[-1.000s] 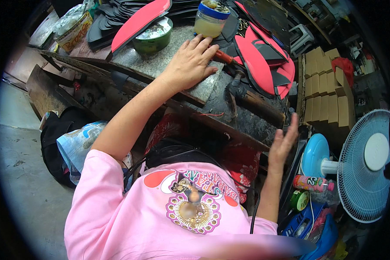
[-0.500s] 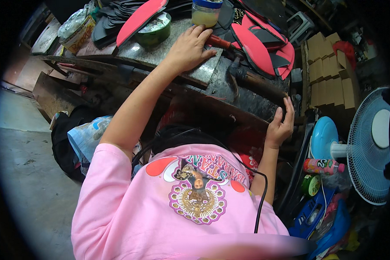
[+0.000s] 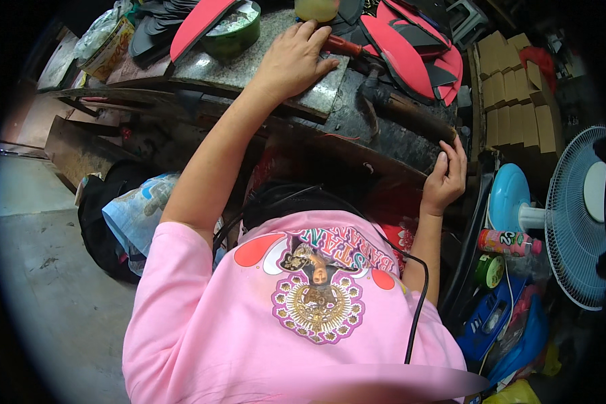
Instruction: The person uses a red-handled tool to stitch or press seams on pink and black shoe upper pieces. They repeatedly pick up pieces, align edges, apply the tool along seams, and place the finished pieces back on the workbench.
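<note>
My left hand point(image 3: 295, 62) lies flat on a speckled stone slab point(image 3: 215, 79), fingers spread and holding nothing. Right beside its fingertips is a red tool handle point(image 3: 343, 46), whose far end goes in among dark metal parts. My right hand point(image 3: 446, 178) rests at the bench's right edge with thumb and fingers apart, near the end of a rusty, dark metal bar point(image 3: 417, 116). Behind the bar lie several pink and black sole-shaped pieces point(image 3: 400, 57). Another pink sole-shaped piece point(image 3: 198, 27) leans by a green tub point(image 3: 234, 40) with pale contents.
Dark sole-shaped sheets point(image 3: 156, 34) are stacked at the back left. A jar point(image 3: 316, 9) of yellowish stuff stands beyond my left hand. To the right are brown cardboard boxes point(image 3: 508, 101), a blue and white fan point(image 3: 582, 215), a pink bottle point(image 3: 508, 242) and a grey stool point(image 3: 466, 23).
The view has shifted slightly, so the bench sits higher and the jar's lid has left the picture. Both hands keep about the same places on the bench.
</note>
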Demonstrator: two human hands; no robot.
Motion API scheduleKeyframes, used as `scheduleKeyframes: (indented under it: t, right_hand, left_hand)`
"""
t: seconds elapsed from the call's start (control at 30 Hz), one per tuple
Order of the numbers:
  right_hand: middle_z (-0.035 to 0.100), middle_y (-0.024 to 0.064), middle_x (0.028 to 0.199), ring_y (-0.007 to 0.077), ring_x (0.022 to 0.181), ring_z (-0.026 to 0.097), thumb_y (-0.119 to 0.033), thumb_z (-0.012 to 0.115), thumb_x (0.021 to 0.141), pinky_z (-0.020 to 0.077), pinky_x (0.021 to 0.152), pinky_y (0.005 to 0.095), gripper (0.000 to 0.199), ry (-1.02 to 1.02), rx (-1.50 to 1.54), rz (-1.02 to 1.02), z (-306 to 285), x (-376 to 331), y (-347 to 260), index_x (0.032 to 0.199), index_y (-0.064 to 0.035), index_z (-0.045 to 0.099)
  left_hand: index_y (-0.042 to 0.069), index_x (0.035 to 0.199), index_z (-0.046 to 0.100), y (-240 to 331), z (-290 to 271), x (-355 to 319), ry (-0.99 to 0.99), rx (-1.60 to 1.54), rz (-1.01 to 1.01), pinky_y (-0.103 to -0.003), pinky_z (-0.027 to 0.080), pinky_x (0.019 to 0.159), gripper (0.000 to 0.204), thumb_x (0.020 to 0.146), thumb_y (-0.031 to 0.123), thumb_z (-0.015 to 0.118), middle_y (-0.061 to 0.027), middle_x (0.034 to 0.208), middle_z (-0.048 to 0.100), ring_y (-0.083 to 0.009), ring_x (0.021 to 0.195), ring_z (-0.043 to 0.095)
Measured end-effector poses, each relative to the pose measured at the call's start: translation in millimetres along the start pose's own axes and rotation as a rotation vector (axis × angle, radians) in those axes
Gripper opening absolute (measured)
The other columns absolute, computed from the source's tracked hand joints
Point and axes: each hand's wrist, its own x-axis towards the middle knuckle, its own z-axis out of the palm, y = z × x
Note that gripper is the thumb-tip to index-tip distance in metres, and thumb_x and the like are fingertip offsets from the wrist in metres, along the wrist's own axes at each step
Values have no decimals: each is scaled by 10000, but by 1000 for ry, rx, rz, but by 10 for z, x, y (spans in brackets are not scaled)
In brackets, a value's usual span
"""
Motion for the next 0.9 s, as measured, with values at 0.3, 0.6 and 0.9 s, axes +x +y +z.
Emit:
scheduleKeyframes:
  t: [0.3, 0.6, 0.9]
  right_hand:
    - [675, 185, 1205, 331, 1051, 670, -43, 574, 897, 547, 853, 382, 176, -10, -17, 7, -6, 27, -27, 970, -26, 733]
    - [686, 187, 1173, 332, 1027, 677, -37, 570, 892, 551, 852, 380, 168, 28, 5, 19, 20, -8, -5, 939, -8, 728]
    - [701, 156, 1144, 315, 1016, 678, -64, 565, 901, 535, 872, 391, 174, 55, 9, 43, 28, -12, -28, 928, -28, 733]
  left_hand:
    - [83, 1406, 482, 23, -43, 24, -65, -39, -47, -437, 396, 1074, 630, 915, 453, 623, -180, 1407, 491, -355, 1282, 481]
    - [74, 1399, 481, -1, -27, 36, -80, -29, -34, -448, 408, 1048, 649, 909, 477, 621, -174, 1387, 508, -363, 1246, 507]
    - [73, 1392, 492, -3, -40, 34, -56, -19, -18, -441, 415, 1035, 640, 914, 481, 612, -168, 1347, 533, -359, 1231, 518]
